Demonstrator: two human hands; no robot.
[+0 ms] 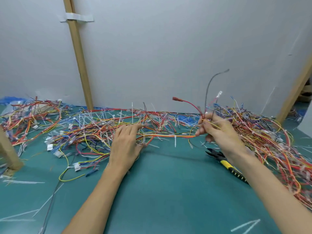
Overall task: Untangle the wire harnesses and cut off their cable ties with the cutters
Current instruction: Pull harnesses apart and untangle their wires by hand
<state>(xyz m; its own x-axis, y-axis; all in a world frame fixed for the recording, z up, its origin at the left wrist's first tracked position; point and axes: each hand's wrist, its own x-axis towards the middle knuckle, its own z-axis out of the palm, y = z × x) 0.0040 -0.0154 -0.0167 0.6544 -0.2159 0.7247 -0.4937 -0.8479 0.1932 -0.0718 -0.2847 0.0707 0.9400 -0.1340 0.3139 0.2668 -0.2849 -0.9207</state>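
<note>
The right hand (219, 134) is raised at about 3 o'clock on the worktop (168, 191). Its fingers (199, 131) are curled and pinch one end of a harness (162, 135). Loose ends, one of them red with a terminal, spray up from the grip toward 12 o'clock.

From that pinch the harness runs out at 9 o'clock, just above the worktop, to the left hand (125, 147). The left fingers (133, 127) lie nearly straight on the tangle (94, 132) where the harness enters it. I see no curl round the wires, so they look released and pressing rather than gripping.

The likely reason for this hold is that one hand pins the mass while the other draws a single harness taut and out of it. That separates the harness and shows its ties.

A white tie (175, 141) hangs from the taut span between the two hands, nearer the right one, at 8 o'clock from the right fingers. The cutters (225, 163) lie on the worktop at 5 o'clock from the right hand, partly under its wrist. Neither hand touches them, but they are near for the cut. A second heap (263, 142) of wires lies at 3 o'clock, behind the right hand.
</note>
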